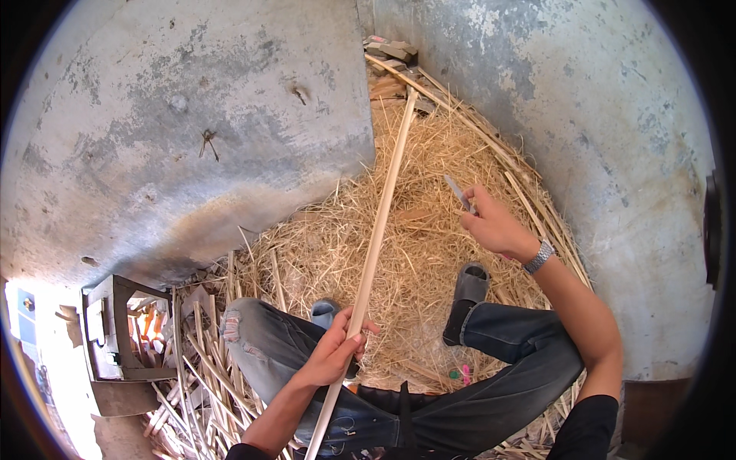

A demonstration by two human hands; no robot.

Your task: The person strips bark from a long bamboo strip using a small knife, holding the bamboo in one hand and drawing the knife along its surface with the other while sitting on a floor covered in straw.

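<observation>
A long, pale strip of split wood or bamboo (381,215) runs from below my lap up toward the far corner. My left hand (338,349) is closed round its near part, above my left thigh. Out to the right, my right hand (488,224) grips a knife (458,190); its grey blade points up and left, apart from the strip. Most of the handle is hidden in my fist. A metal-banded watch (540,257) sits on my right wrist.
Curly shavings (414,268) cover the floor between my legs. Long strips (521,172) lean along the right wall, with grey bricks (391,50) in the far corner. At left stand a boxy frame (123,330) and piled sticks (207,383). A grey wall (192,115) rises ahead on the left.
</observation>
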